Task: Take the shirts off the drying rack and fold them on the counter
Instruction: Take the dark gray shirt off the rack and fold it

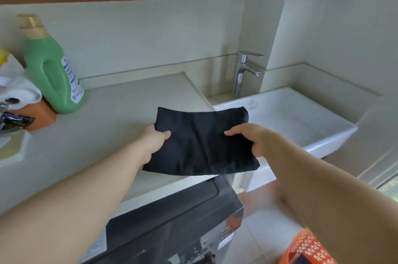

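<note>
From the head view, you look to be finishing a fold: the black shirt (202,141) is already a compact rectangle, held over the front edge of the surface (120,108), next to the sink (301,117). Your left hand (154,141) pinches its left edge, thumb on top. Your right hand (251,138) grips the right side, fingers curled round it. Next, likely lay it flat on the surface and release evenly so the fold holds.

Forearms bare — orange white-dotted garment (310,248) at lower right.
</note>
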The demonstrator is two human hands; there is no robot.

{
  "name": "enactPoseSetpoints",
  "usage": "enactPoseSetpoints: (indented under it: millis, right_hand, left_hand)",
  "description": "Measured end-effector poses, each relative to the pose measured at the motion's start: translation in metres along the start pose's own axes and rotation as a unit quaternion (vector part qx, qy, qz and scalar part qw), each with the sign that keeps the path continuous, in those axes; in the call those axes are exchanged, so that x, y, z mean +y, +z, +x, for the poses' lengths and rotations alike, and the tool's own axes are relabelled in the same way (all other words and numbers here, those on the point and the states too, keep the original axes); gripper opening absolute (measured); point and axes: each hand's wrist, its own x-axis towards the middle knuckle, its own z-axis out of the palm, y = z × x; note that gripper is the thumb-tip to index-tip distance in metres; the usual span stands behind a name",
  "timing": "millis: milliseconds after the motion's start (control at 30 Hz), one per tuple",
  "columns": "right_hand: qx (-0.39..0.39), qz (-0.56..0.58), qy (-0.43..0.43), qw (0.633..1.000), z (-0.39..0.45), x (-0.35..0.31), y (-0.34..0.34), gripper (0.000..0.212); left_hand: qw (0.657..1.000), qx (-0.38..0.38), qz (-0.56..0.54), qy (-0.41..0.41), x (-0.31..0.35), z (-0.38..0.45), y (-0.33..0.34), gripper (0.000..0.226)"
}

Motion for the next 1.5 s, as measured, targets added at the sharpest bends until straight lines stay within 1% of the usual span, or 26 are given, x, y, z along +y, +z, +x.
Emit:
enactPoseSetpoints:
  millis: [67,100,133,167,233,333,367,433,467,500,533,600,700,733,833,867,900,933,1000,1167,1267,1367,1467,1500]
  right_hand:
    - [0.015,0.029,-0.013,0.999,-0.012,0.004,-0.037,0.036]
    - [0.034,0.042,-0.021,0.998,-0.022,0.01,-0.069,0.033]
    - [0.047,0.049,-0.021,0.997,-0.027,0.014,-0.086,0.031]
    - [0.061,0.057,-0.018,0.996,-0.034,0.021,-0.11,0.034]
    - [0.096,0.077,-0.004,0.992,-0.043,0.046,-0.163,0.046]
    - [0.157,0.111,0.023,0.981,-0.054,0.102,-0.254,0.064]
    - [0.167,0.109,0.037,0.979,-0.057,0.121,-0.274,0.066]
    - [0.199,0.143,0.052,0.968,-0.068,0.161,-0.321,0.053]
    - [0.201,0.155,0.059,0.965,-0.07,0.17,-0.328,0.044]
    - [0.215,0.174,0.069,0.959,-0.073,0.196,-0.355,0.036]
    - [0.225,0.183,0.074,0.954,-0.073,0.212,-0.369,0.032]
    - [0.231,0.213,0.092,0.945,-0.066,0.252,-0.395,0.03]
    - [0.252,0.225,0.141,0.93,-0.047,0.31,-0.415,0.035]
    - [0.259,0.219,0.157,0.928,-0.042,0.322,-0.415,0.036]
    - [0.27,0.22,0.208,0.914,-0.005,0.386,-0.421,0.044]
    - [0.278,0.229,0.219,0.907,0.011,0.413,-0.422,0.041]
    - [0.288,0.227,0.23,0.901,0.02,0.427,-0.42,0.034]
    - [0.297,0.24,0.236,0.893,0.037,0.455,-0.419,0.029]
    - [0.312,0.256,0.251,0.88,0.069,0.502,-0.416,0.027]
    - [0.328,0.291,0.287,0.852,0.152,0.615,-0.403,0.034]
    - [0.331,0.312,0.302,0.837,0.192,0.669,-0.396,0.031]
    - [0.336,0.319,0.312,0.83,0.232,0.719,-0.392,0.035]
    - [0.351,0.31,0.33,0.82,0.262,0.753,-0.393,0.036]
    - [0.356,0.298,0.351,0.813,0.268,0.76,-0.393,0.038]
  left_hand:
    - [0.999,-0.018,0.016,0.041,0.022,-0.004,0.024,0.024]
    - [0.997,-0.04,0.034,0.062,0.037,-0.008,0.051,0.022]
    - [0.995,-0.047,0.047,0.079,0.045,-0.009,0.065,0.021]
    - [0.991,-0.061,0.063,0.1,0.054,-0.011,0.087,0.021]
    - [0.979,-0.094,0.112,0.143,0.066,-0.016,0.144,0.024]
    - [0.942,-0.137,0.229,0.205,0.076,-0.036,0.25,0.036]
    - [0.931,-0.146,0.254,0.215,0.075,-0.042,0.276,0.04]
    - [0.912,-0.188,0.282,0.231,0.071,-0.057,0.343,0.039]
    - [0.91,-0.203,0.283,0.226,0.068,-0.061,0.357,0.035]
    - [0.903,-0.234,0.286,0.22,0.06,-0.068,0.398,0.032]
    - [0.9,-0.253,0.286,0.21,0.053,-0.071,0.421,0.031]
    - [0.887,-0.299,0.297,0.188,0.032,-0.077,0.465,0.032]
    - [0.864,-0.359,0.323,0.146,-0.009,-0.077,0.518,0.033]
    - [0.858,-0.371,0.329,0.133,-0.02,-0.076,0.525,0.032]
    - [0.84,-0.405,0.352,0.081,-0.071,-0.067,0.573,0.032]
    - [0.833,-0.415,0.359,0.07,-0.096,-0.061,0.594,0.032]
    - [0.832,-0.415,0.362,0.066,-0.108,-0.059,0.602,0.032]
    - [0.827,-0.419,0.369,0.06,-0.138,-0.053,0.621,0.031]
    - [0.824,-0.409,0.388,0.061,-0.185,-0.044,0.649,0.031]
    - [0.814,-0.379,0.437,0.054,-0.298,-0.016,0.705,0.03]
    - [0.811,-0.379,0.445,0.034,-0.363,0.006,0.732,0.033]
    - [0.816,-0.381,0.435,0.016,-0.421,0.025,0.762,0.037]
    - [0.82,-0.366,0.44,0.012,-0.456,0.041,0.785,0.044]
    - [0.808,-0.356,0.468,0.015,-0.462,0.046,0.79,0.05]
